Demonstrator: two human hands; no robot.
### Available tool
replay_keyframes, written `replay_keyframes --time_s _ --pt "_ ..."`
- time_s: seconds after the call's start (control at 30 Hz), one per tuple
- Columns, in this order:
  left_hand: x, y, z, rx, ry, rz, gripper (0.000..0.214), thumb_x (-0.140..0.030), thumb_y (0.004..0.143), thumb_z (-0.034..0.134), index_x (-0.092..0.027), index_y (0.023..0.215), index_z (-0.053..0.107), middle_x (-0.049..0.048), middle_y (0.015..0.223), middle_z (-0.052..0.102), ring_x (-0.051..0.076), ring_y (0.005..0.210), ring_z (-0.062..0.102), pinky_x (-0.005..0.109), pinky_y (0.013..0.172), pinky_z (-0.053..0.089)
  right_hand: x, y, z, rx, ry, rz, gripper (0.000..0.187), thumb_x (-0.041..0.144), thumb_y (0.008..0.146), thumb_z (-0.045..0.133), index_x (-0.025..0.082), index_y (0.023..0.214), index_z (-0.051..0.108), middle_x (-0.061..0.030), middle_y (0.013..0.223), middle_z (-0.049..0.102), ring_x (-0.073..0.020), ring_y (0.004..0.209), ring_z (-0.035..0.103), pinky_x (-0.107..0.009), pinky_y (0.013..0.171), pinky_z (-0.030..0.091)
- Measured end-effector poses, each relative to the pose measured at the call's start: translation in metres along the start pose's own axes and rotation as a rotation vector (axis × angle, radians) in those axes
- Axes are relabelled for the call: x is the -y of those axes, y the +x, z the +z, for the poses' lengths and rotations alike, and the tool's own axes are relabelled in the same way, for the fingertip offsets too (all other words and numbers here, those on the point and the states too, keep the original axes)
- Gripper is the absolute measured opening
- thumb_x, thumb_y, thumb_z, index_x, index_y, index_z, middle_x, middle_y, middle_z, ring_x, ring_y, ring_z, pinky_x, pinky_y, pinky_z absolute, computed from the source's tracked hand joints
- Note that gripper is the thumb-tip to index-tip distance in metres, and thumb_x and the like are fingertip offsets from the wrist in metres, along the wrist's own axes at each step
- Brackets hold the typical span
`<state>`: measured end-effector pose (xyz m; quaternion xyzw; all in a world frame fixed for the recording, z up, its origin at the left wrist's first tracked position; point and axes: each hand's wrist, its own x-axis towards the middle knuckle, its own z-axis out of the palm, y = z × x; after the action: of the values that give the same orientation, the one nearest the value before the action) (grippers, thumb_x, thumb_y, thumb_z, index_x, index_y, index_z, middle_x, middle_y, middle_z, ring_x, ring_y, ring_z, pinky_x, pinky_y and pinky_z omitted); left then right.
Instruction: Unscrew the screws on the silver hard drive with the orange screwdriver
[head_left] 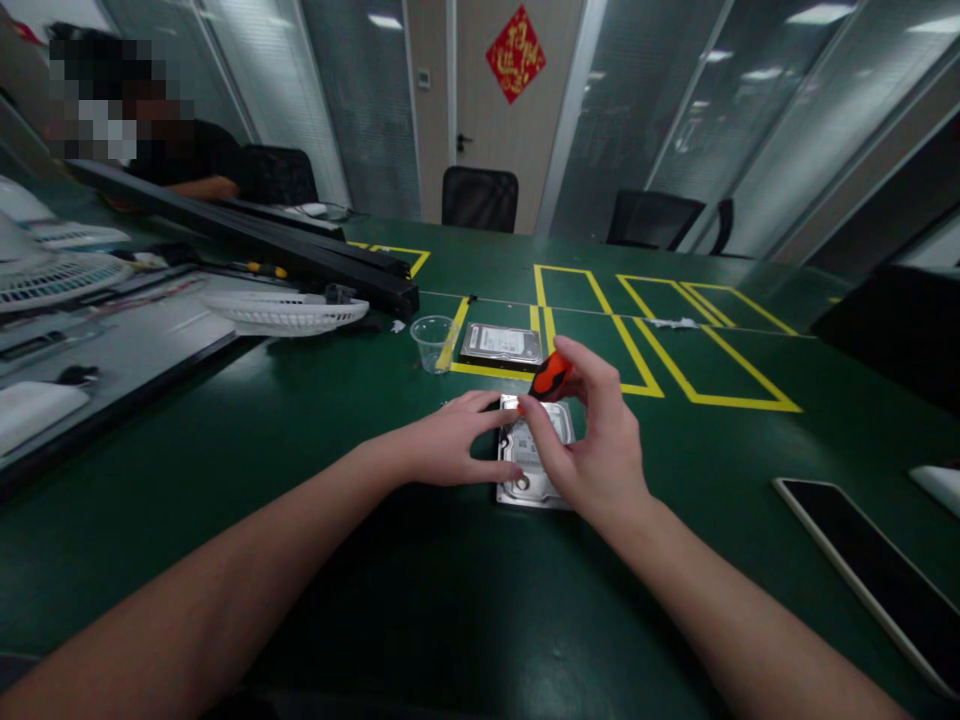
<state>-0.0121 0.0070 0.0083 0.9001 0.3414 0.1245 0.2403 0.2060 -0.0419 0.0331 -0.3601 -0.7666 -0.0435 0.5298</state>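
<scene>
A silver hard drive (534,455) lies flat on the green table in front of me. My left hand (457,440) rests at its left side, fingers spread, with the thumb and fingertips touching the drive. My right hand (600,430) grips an orange and black screwdriver (551,377), tilted over the drive's far left corner. The screwdriver's tip is hidden behind my fingers. Just beyond, a second hard drive (501,343) sits within a yellow tape outline. A clear plastic cup (433,345) stands to the left of that second drive.
Yellow tape rectangles (742,402) mark the table on the right. A phone (870,570) lies at the near right. On the left are a white fan grille (289,312), long black bars (322,255) and a grey board (150,355). A person (187,165) sits at the far left.
</scene>
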Motion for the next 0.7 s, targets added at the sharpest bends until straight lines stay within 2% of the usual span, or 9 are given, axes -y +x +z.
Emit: replay_keyframes --time_s 0.23,0.43,0.6,0.7 --pt "0.0022 0.0005 0.0021 -0.01 -0.004 0.013 0.083 -0.075 0.095 0.074 -0.033 0.164 0.054 0.0136 0.176 0.041 0.046 0.163 0.036 0.066 0.132 0.034 0.0021 0.0005 -0.0007 0.006 0.023 -0.001 0.064 0.02 0.101 0.069 0.029 0.16 0.046 -0.0114 0.132 0.071 -0.0254 0.099 0.076 -0.047 0.088 0.072" --pt "0.0014 0.0005 0.0019 0.013 -0.002 -0.02 0.087 -0.075 0.094 0.075 -0.033 0.167 0.05 0.0154 0.179 0.035 0.047 0.166 0.031 0.069 0.133 0.03 0.0031 -0.0007 -0.002 0.048 0.083 0.035 0.068 0.02 0.101 0.067 0.028 0.164 0.041 -0.0154 0.146 0.068 -0.0299 0.117 0.077 -0.052 0.102 0.068" --pt "0.0031 0.0005 0.0026 -0.003 -0.011 -0.012 0.088 -0.079 0.093 0.073 -0.031 0.164 0.053 0.0166 0.177 0.039 0.048 0.164 0.034 0.07 0.132 0.032 0.0004 0.0007 -0.0024 0.02 -0.005 0.02 0.067 0.026 0.099 0.075 0.028 0.16 0.046 -0.0128 0.139 0.069 -0.026 0.1 0.075 -0.047 0.088 0.071" --pt "0.0025 0.0003 0.0024 0.007 -0.007 -0.023 0.087 -0.078 0.094 0.072 -0.029 0.164 0.054 0.0172 0.177 0.038 0.048 0.164 0.033 0.069 0.132 0.032 0.0 0.0008 -0.0022 0.009 -0.005 0.004 0.064 0.023 0.1 0.073 0.027 0.159 0.047 -0.0125 0.137 0.07 -0.0256 0.101 0.074 -0.045 0.086 0.07"
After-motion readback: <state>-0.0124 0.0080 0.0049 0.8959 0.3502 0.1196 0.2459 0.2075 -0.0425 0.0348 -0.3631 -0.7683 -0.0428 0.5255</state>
